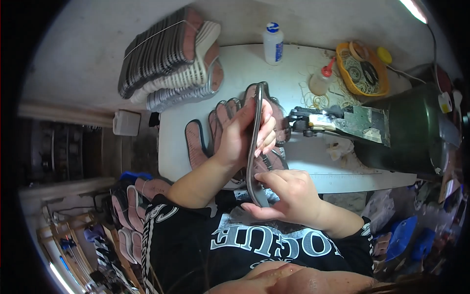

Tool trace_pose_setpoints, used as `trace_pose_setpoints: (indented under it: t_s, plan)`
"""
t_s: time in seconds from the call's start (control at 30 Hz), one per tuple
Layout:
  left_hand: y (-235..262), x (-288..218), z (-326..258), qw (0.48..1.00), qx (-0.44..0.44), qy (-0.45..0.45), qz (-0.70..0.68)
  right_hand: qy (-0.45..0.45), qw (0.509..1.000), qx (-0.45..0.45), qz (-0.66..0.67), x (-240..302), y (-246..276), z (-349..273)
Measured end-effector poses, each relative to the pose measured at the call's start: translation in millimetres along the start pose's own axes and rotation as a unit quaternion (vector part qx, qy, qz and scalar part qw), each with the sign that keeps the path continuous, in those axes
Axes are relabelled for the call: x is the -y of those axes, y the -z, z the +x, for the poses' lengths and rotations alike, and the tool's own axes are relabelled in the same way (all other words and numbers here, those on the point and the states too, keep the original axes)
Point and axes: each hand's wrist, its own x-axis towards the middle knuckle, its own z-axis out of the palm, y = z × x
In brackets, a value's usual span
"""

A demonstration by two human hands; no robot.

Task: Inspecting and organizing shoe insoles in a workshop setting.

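Thin dark-edged sole, gently curved, edge-on, held in both hands

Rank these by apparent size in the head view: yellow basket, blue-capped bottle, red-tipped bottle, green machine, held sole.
1. Green machine
2. Yellow basket
3. Blue-capped bottle and red-tipped bottle: too alike to rank

Held sole: unranked, being nearer the camera and seen edge-on.

You've got yellow basket, red-tipped squeeze bottle just left of it, blue-capped bottle farther left, white jug way left of basket.
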Motion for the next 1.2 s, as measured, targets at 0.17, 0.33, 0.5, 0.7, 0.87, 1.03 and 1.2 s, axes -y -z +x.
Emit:
trace_pose_setpoints:
  t_s: [0.17,0.33,0.5,0.7,0.87,1.03,1.2]
  plan:
    - [24,-18,-29,0.981,-0.087,-0.057,0.166,0.052,0.998,-0.027,-0.032,1,-20,0]
    - [117,-44,-119,0.482,-0.468,-0.02,0.74,-0.064,0.986,-0.054,-0.142,-31,-38,19]
    - [144,-31,-184,0.344,-0.462,0.198,0.793,-0.018,0.993,-0.04,-0.109,-12,-44,12]
    - [90,-55,-159,0.657,-0.516,-0.112,0.539,-0.065,0.992,-0.018,0.103,-20,-30,4]
    - [61,-73,-154,0.693,-0.439,-0.162,0.549,-0.122,0.973,0.023,0.196,-19,-27,-13]
    - [-16,-58,-128,0.813,-0.168,-0.266,0.491,-0.184,0.894,0.01,0.41,-23,-38,-18]
    - [-32,-21,-83,0.886,-0.135,-0.191,0.4,-0.224,0.784,-0.012,0.579,-15,-29,-12]
